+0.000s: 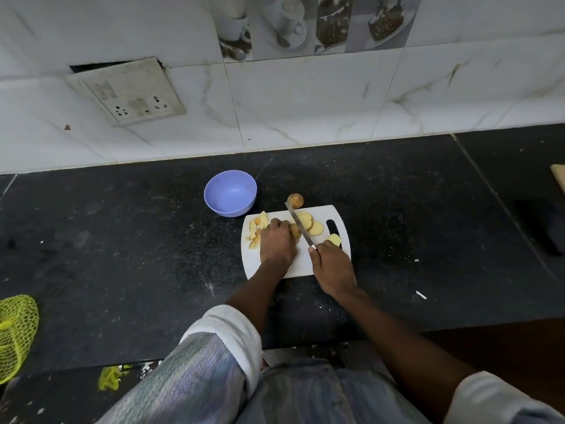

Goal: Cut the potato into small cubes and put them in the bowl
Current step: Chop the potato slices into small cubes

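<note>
The potato piece (295, 230) lies on the white cutting board (275, 267), pinned under the curled fingers of the left hand (277, 241). The right hand (331, 264) is wrapped around the handle of a knife (299, 225), whose blade rests beside that piece. Round slices (310, 223) lie right of the blade, cut chunks (256, 229) left. The empty purple bowl (230, 193) stands on the dark surface (122, 240) just beyond the board.
</note>
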